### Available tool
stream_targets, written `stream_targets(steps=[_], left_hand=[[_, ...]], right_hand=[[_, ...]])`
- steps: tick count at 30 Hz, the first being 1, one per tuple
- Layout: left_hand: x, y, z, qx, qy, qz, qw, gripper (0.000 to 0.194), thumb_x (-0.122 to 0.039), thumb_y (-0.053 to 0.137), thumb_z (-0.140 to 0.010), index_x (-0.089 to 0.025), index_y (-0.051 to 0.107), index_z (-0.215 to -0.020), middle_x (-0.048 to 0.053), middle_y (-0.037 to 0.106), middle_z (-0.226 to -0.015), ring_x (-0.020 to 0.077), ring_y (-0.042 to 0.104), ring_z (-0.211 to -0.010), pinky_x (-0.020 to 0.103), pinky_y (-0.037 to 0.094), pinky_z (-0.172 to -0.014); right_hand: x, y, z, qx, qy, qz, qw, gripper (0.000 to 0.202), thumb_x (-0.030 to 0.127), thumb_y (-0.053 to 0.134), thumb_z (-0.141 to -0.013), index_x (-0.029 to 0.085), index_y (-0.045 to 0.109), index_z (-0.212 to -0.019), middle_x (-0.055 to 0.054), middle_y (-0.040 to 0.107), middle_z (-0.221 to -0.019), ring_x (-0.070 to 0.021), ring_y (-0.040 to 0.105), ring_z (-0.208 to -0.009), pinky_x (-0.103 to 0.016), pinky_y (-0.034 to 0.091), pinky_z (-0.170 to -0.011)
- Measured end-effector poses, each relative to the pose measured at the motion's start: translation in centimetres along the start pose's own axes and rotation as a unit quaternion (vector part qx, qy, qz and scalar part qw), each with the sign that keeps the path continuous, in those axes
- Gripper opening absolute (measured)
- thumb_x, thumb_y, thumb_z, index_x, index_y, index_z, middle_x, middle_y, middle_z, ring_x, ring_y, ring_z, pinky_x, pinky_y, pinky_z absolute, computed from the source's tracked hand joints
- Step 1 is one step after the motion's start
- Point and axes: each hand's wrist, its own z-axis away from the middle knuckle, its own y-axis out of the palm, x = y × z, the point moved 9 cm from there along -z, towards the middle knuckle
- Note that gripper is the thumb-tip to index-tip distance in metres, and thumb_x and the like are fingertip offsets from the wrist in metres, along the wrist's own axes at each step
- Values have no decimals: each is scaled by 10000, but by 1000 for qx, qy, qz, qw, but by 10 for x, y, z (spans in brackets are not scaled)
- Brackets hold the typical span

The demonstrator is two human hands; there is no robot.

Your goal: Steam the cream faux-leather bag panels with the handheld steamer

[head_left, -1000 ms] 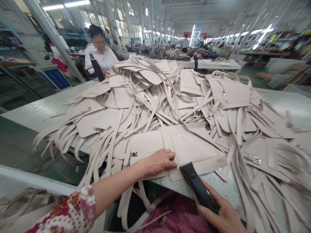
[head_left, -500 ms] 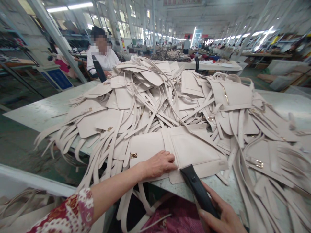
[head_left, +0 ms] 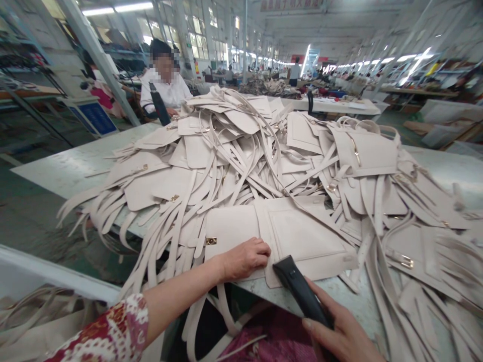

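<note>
My left hand (head_left: 245, 257) lies flat on the near edge of a cream leather bag panel (head_left: 302, 236) that rests at the front of the table. A small gold clasp (head_left: 210, 241) sits on the panel left of that hand. My right hand (head_left: 341, 334) grips a black handheld tool (head_left: 298, 289), whose tip touches the panel's front edge just right of my left fingers. Behind the panel rises a big heap of cream panels and straps (head_left: 245, 151).
The pale table (head_left: 71, 166) shows bare surface at the left. Straps hang over its front edge (head_left: 158, 256). A seated person in a white top (head_left: 166, 90) works at the far side. More tables and workers fill the hall behind. Red fabric (head_left: 271, 337) lies below.
The view has shifted slightly; my left hand stays on the panel, and the black tool's tip has moved a little left, closer to my left fingers.
</note>
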Motion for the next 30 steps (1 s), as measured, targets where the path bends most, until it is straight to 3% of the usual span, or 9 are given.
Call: stream_targets(steps=[5, 7, 10, 13, 18, 21, 25, 27, 30], left_hand=[[2, 4, 6, -33, -2, 16, 999, 114, -97, 433, -775, -162, 482, -695, 73, 518, -933, 163, 450, -846, 304, 376, -803], [2, 5, 6, -38, 1, 19, 999, 106, -91, 438, -761, -160, 478, -690, 71, 519, -928, 164, 450, -848, 304, 378, -810], [4, 5, 7, -47, -6, 28, 998, 97, -87, 436, -753, -157, 478, -702, 70, 523, -914, 161, 459, -851, 301, 382, -820], [5, 5, 9, -55, -9, 39, 998, 103, -69, 428, -743, -155, 481, -725, 71, 528, -919, 155, 469, -861, 297, 383, -834], [6, 7, 11, -68, -14, 56, 996, 112, -62, 420, -744, -151, 487, -754, 79, 528, -940, 160, 473, -900, 304, 383, -853], [8, 5, 13, -79, -43, 61, 994, 125, -82, 394, -781, -147, 499, -797, 90, 526, -981, 159, 469, -928, 302, 378, -871], [5, 0, 19, -77, -77, 56, 993, 251, -129, 428, -784, -126, 477, -1030, 124, 488, -1087, 184, 425, -1023, 321, 351, -915], [0, 2, 20, -60, -88, 39, 994, 344, -195, 499, -754, -146, 459, -1092, 123, 469, -1125, 213, 404, -1045, 363, 336, -918], [-6, 10, 15, -42, -101, 5, 994, 252, -261, 545, -747, -205, 528, -991, 81, 482, -1117, 230, 396, -1040, 401, 299, -909]], right_hand=[[18, -1, -6, 1, 13, 48, 999, 585, 282, 547, -712, 194, 418, -1276, -13, 445, -1306, -230, 330, -1233, -346, 200, -1051], [20, -2, -6, 5, 25, 53, 998, 560, 276, 557, -703, 221, 454, -1251, -4, 501, -1257, -240, 405, -1181, -327, 289, -1014], [20, 4, -9, 26, 50, 22, 998, 597, 305, 517, -732, 233, 368, -1306, -14, 675, -907, -221, 630, -751, -291, 517, -652], [17, 9, -9, 49, 61, 0, 997, 637, 314, 493, -751, 230, 278, -1345, 23, 634, -622, -152, 547, -443, -233, 445, -421], [9, 8, -4, 68, 63, -25, 995, 587, 301, 562, -707, 222, 419, -1271, 43, 554, -479, -128, 489, -389, -210, 406, -393], [13, 7, -12, 51, 63, -52, 995, 620, 323, 552, -730, 208, 344, -1302, 77, 490, -432, -108, 438, -360, -192, 348, -357], [12, -8, -14, 3, 61, -61, 996, 667, 361, 534, -763, 205, 230, -1336, 74, 531, -457, -105, 450, -373, -191, 350, -376], [1, -15, -4, 20, 89, -65, 994, 718, 388, 524, -765, 203, 162, -1358, 69, 536, -441, -111, 455, -362, -193, 351, -372], [-16, -20, 15, 58, 129, -67, 988, 755, 406, 555, -726, 216, 190, -1359, 63, 520, -432, -119, 463, -372, -192, 351, -368]])
